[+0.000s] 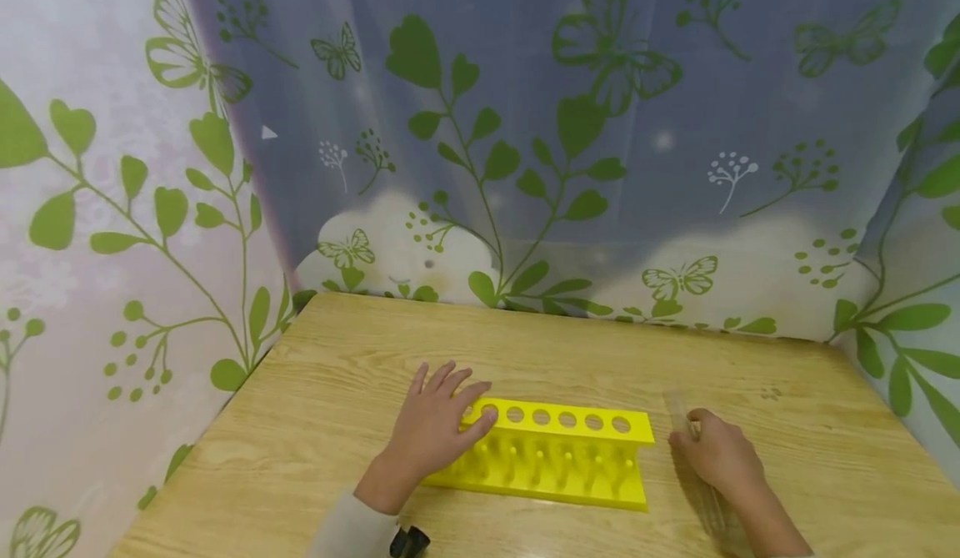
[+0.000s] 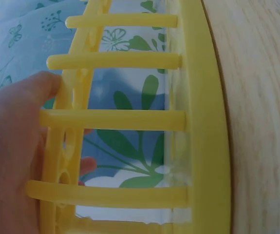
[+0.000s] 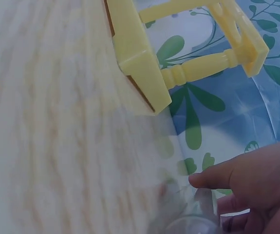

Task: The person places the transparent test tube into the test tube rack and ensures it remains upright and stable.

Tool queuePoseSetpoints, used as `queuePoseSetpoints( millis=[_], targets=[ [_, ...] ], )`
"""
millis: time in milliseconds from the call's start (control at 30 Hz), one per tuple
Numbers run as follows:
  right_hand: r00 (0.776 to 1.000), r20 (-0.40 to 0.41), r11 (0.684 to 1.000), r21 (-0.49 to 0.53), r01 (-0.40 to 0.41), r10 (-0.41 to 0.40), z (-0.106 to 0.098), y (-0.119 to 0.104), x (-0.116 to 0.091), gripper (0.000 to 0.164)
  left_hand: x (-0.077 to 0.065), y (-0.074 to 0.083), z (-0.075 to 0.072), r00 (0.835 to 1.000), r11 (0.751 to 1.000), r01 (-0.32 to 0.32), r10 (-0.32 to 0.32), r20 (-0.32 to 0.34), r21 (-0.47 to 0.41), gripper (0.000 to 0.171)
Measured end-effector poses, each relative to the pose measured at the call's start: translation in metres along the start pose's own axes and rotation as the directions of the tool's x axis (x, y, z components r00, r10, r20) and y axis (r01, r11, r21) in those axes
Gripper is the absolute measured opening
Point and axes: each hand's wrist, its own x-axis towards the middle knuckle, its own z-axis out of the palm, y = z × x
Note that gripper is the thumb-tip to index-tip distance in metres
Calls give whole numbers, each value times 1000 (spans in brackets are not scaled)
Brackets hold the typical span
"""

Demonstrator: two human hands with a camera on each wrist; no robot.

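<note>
A yellow test tube rack (image 1: pixel 555 458) stands on the wooden table, with a row of round holes along its top and pegs below. My left hand (image 1: pixel 435 424) holds the rack's left end, thumb over the top plate (image 2: pixel 57 161) and fingers spread across to its far side. Fingertips (image 2: pixel 87 165) show behind the plate in the left wrist view. Off the rack's right end, my right hand (image 1: pixel 723 454) grips a clear test tube (image 1: pixel 678 412) between thumb and fingers. Its round, see-through end (image 3: pixel 193 225) shows at the bottom of the right wrist view.
The wood-grain table (image 1: pixel 360 333) runs back to a blue curtain (image 1: pixel 510 166) printed with green leaves and butterflies. A similar light cloth (image 1: pixel 112 291) hangs along the left side. A small black object (image 1: pixel 409 541) sits by the left sleeve.
</note>
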Motion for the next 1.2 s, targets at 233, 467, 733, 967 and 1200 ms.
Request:
queuePoseSetpoints(
  millis=[233, 467, 733, 967, 1200],
  targets=[
    [998, -56, 999, 25, 44, -42, -7, -8, -5, 59, -3, 5, -6, 998, 1000, 0, -1, 65, 18, 51],
    [987, -127, 995, 17, 101, -98, -13, -20, -11, 59, -5, 7, -1, 998, 999, 18, -20, 62, 36, 50],
    [964, -220, 988, 18, 154, -147, -17, -30, -18, 58, -6, 9, -2, 999, 999, 30, -31, 38, 30, 46],
    [933, -314, 980, 35, 195, -175, -19, -40, -23, 55, -6, 9, -2, 996, 998, 59, -61, 67, 26, 49],
    [885, -406, 965, 28, 262, -228, -20, -47, -26, 49, -7, 9, -3, 996, 998, 56, -58, 69, 30, 49]
  ],
)
